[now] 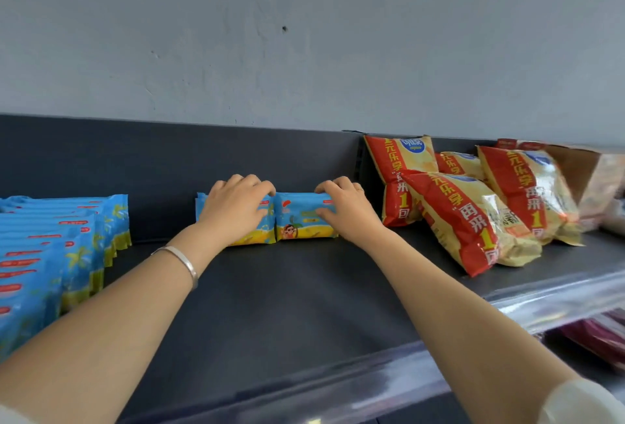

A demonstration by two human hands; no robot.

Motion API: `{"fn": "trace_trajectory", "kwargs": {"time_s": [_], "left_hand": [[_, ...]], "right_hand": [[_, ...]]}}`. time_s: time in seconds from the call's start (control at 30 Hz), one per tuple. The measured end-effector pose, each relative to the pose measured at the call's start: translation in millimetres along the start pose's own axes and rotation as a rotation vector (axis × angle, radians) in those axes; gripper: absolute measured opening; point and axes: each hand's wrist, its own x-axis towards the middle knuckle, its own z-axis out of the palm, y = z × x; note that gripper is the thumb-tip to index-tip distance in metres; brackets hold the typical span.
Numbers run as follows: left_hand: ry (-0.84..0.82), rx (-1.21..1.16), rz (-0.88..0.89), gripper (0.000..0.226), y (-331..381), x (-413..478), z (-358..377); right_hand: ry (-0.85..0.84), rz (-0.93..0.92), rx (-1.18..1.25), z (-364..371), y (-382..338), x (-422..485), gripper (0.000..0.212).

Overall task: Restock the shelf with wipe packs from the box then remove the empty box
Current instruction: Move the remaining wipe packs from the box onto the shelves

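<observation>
Two blue and yellow wipe packs stand on edge side by side at the back of the dark shelf (287, 295), against its back panel. My left hand (236, 209) grips the left pack (267, 220) from the front and top. The right pack (301, 217) is held the same way by my right hand (348, 212). A row of several more wipe packs (54, 254) stands on the shelf at the far left. No box of wipe packs shows in this view.
Red and yellow snack bags (463, 214) lie piled on the shelf to the right, close to my right hand. A brown cardboard flap (581, 166) sticks up at the far right. A clear price rail (389, 386) runs along the shelf front.
</observation>
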Motion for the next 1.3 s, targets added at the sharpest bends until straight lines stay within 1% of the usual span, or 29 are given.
{"fn": "trace_trajectory", "kwargs": {"time_s": [0.13,0.3,0.43,0.53,0.63,0.83,1.07,1.2,1.3], "left_hand": [[0.012,-0.041,0.067,0.023,41.7,-11.1,-22.4],[0.083,-0.08,0.141,0.02,110.2,-40.2,-49.0],[0.11,-0.108,0.207,0.02,176.8,-73.9,-64.8],[0.092,-0.122,0.241,0.021,224.8,-102.4,-62.5],[0.037,-0.117,0.292,0.021,269.3,-132.0,-47.9],[-0.13,-0.133,0.376,0.02,330.9,-189.9,2.3],[-0.457,-0.172,0.46,0.02,373.1,-228.6,78.9],[-0.528,-0.204,0.497,0.021,388.6,-245.5,122.8],[-0.626,-0.225,0.529,0.02,394.6,-256.1,155.4]], "right_hand": [[0.025,-0.034,-0.032,-27.6,1.5,-36.3,0.035],[0.074,-0.072,-0.15,-75.2,15.6,-102.5,0.035],[0.112,-0.058,-0.178,-115.9,38.8,-170.5,0.035],[0.095,-0.019,-0.163,-134.6,61.2,-225.5,0.034],[0.06,0.038,-0.175,-140.6,89.1,-280.8,0.033],[-0.154,0.186,-0.193,-122.1,135.5,-377.1,0.031],[-0.411,0.37,-0.135,-62.4,181.1,-455.7,0.035],[-0.545,0.49,-0.109,-26.9,198.6,-485.7,0.036],[-0.698,0.567,-0.092,4.2,208.3,-506.9,0.038]]}}
